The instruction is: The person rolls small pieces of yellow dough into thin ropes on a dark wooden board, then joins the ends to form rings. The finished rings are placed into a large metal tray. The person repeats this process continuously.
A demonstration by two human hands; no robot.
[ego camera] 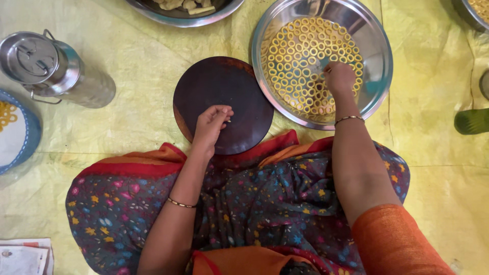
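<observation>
hands at the round dark board [224, 102], yellow dough rings beyond

nearest, the left hand [211, 125] rests on the board's near edge, fingers curled narrow on a small bit. past the board's right rim, the right hand [338, 77] pinches among rings [298, 56] in the steel tray [377, 46]; place gently, keeping gaps. bare board lies ahead of the left hand.
</observation>
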